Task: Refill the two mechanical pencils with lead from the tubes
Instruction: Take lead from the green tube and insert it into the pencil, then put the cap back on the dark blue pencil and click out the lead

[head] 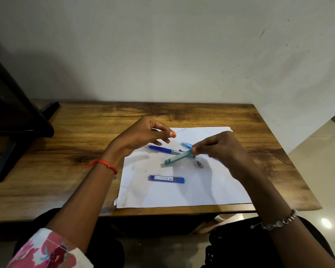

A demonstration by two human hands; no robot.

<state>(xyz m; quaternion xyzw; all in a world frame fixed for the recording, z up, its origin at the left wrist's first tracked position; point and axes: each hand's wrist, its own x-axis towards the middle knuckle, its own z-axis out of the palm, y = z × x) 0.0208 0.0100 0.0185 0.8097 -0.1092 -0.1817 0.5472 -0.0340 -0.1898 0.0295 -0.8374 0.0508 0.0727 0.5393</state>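
Note:
My left hand [143, 133] pinches a thin lead [180, 130] between thumb and forefinger, and the lead points right and away over the paper. My right hand [220, 149] holds a teal lead tube [177, 157] by its upper end, slanted down to the left just above the sheet. A dark blue mechanical pencil [162, 149] lies on the paper between my hands. A light blue pencil [187, 145] lies partly hidden behind the teal tube and my right fingers. A blue lead tube [166, 178] lies flat nearer me.
All of this sits on white paper [191, 194] on a wooden table [75, 136] against a wall. A small dark cap [200, 164] lies on the sheet under my right hand. A black monitor stand [14, 128] occupies the table's left end.

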